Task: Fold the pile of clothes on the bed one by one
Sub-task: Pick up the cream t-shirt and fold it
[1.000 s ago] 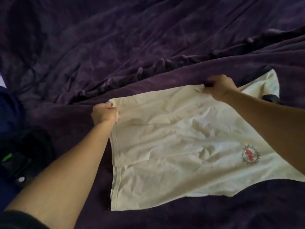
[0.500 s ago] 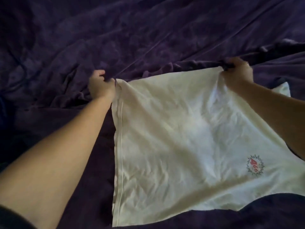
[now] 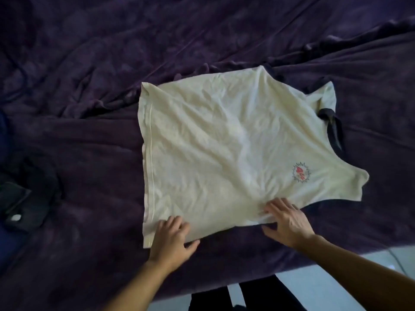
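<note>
We see both hands flat, fingers straight and spread, gripping nothing. L hand (image 3: 170, 240) rests on the near-left corner of the cream shirt (image 3: 213, 153). Its fingertips are on the cloth by the hem, and its thumb sticks out to the right just past the shirt's near edge. R hand (image 3: 288, 223) presses the same near edge further right, fingers on the cloth, palm & thumb off it on the purple bedcover (image 3: 89, 63). The shirt lies spread out on that cover, wrinkled, hem to the left, neck to the right. We note a small red logo (image 3: 301, 175) w/ a spiky dark ring on the right part, beyond the R hand, and a dark collar band (image 3: 332, 126) at the far-right side, twisted. A heap of dark clothes (image 3: 29, 198) sits at the left edge, well apart from the shirt. Pale floor (image 3: 336, 277) shows below the bed's near edge, bottom right
</note>
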`<state>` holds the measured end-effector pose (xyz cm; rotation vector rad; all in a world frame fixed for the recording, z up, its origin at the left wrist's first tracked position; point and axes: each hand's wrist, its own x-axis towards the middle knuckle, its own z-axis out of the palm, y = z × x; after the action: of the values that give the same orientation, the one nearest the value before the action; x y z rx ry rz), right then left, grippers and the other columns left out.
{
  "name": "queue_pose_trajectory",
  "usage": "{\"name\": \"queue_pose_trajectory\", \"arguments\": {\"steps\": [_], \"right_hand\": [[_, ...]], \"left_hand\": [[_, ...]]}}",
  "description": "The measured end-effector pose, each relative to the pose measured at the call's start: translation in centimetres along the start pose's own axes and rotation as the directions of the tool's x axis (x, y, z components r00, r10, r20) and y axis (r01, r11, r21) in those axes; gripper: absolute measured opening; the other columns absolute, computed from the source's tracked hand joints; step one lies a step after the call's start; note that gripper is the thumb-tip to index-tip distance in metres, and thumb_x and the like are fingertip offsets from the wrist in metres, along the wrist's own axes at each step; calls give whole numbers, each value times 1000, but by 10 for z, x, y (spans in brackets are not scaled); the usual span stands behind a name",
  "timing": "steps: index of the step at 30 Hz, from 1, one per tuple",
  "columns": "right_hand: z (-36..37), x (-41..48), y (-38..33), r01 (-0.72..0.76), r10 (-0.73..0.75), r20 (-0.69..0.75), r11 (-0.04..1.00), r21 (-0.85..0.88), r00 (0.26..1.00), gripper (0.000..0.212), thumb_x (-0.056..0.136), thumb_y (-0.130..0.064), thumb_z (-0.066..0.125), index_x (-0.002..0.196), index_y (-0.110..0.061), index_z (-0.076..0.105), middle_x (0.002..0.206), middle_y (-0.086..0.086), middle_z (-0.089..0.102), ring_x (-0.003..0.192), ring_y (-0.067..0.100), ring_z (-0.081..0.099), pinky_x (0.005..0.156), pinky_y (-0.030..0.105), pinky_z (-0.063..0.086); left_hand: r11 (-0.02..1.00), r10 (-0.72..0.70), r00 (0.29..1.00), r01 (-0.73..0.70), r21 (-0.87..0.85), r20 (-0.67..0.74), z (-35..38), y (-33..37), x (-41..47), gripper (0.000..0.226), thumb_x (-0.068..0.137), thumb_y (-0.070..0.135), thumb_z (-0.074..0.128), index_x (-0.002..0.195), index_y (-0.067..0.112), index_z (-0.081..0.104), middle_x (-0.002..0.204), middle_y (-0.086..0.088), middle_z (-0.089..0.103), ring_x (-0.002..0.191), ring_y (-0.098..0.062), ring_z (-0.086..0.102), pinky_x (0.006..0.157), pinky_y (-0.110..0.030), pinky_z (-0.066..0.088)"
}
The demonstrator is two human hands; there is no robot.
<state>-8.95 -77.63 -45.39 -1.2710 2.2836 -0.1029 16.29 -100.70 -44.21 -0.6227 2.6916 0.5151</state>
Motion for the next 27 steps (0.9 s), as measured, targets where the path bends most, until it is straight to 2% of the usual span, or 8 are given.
{"name": "queue_pose_trajectory", "arguments": {"steps": [3, 9, 13, 15, 18, 21, 24, 27], "right_hand": [[18, -23, 15, -98, 107, 67, 986, -134, 992, 77, 46, -35, 85, 116, -19, 55, 117, 7, 59, 114, 33, 56, 78, 45, 53], [12, -16, 37, -207, 190, -173, 974, -87, 966, 53, 56, -1, 77, 106, -18, 71, 117, 3, 66, 113, 31, 58, 80, 47, 49], [4, -57, 44, -168, 130, -324, 981, -92, 937, 44, 68, -3, 64, 109, -18, 72, 117, 3, 67, 110, 31, 59, 83, 46, 47], [9, -89, 46, -146, 97, -339, 982, -122, 936, 41, 68, -6, 62, 105, -20, 74, 113, 2, 70, 105, 30, 62, 80, 46, 48], [24, -119, 43, -177, 145, -214, 974, -139, 966, 44, 61, -3, 81, 101, -22, 75, 108, 1, 72, 102, 28, 66, 77, 46, 50], [30, -123, 34, -258, 249, -104, 962, -92, 963, 42, 73, -8, 74, 113, -22, 72, 121, 0, 67, 117, 26, 58, 88, 45, 44], [24, -126, 29, -277, 274, -48, 957, -81, 961, 42, 85, -14, 61, 125, -25, 64, 133, -6, 59, 128, 20, 48, 96, 39, 37], [8, -133, 26, -279, 276, -50, 957, -81, 960, 41, 87, -16, 58, 126, -26, 62, 133, -7, 59, 128, 18, 47, 97, 37, 37]], "left_hand": [[985, -95, 988, 76, 155, 121, 23, 6, -21, 48, 56, 38, 80, 97, 18, 63, 100, -4, 56, 91, -28, 55, 77, -42, 46], [953, -109, 992, 121, 279, -59, 30, -5, -12, 47, 44, -3, 80, 86, 14, 66, 85, -7, 57, 79, -30, 54, 66, -42, 46], [959, -88, 986, 122, 257, -140, 14, -5, -28, 37, 41, -11, 78, 68, 8, 61, 67, -8, 56, 61, -32, 58, 49, -38, 47], [962, -78, 990, 105, 251, -115, 11, 3, -48, 42, 35, -13, 77, 68, 8, 61, 63, -8, 54, 56, -31, 57, 43, -34, 46], [955, -70, 996, 83, 283, -56, 22, 13, -78, 46, 31, -11, 77, 66, 12, 61, 62, -6, 54, 54, -28, 57, 41, -31, 45], [942, -142, 989, 146, 303, -35, 30, 21, -92, 38, 48, -7, 75, 78, 15, 64, 71, -4, 60, 65, -28, 61, 55, -35, 49], [911, -211, 977, 197, 361, -1, 30, 22, -105, 33, 81, -1, 51, 106, 20, 57, 101, 0, 63, 99, -25, 58, 80, -36, 42], [912, -214, 977, 194, 362, 17, 13, 18, -114, 34, 84, 0, 47, 108, 22, 55, 107, 3, 63, 106, -23, 55, 84, -34, 37]]}}
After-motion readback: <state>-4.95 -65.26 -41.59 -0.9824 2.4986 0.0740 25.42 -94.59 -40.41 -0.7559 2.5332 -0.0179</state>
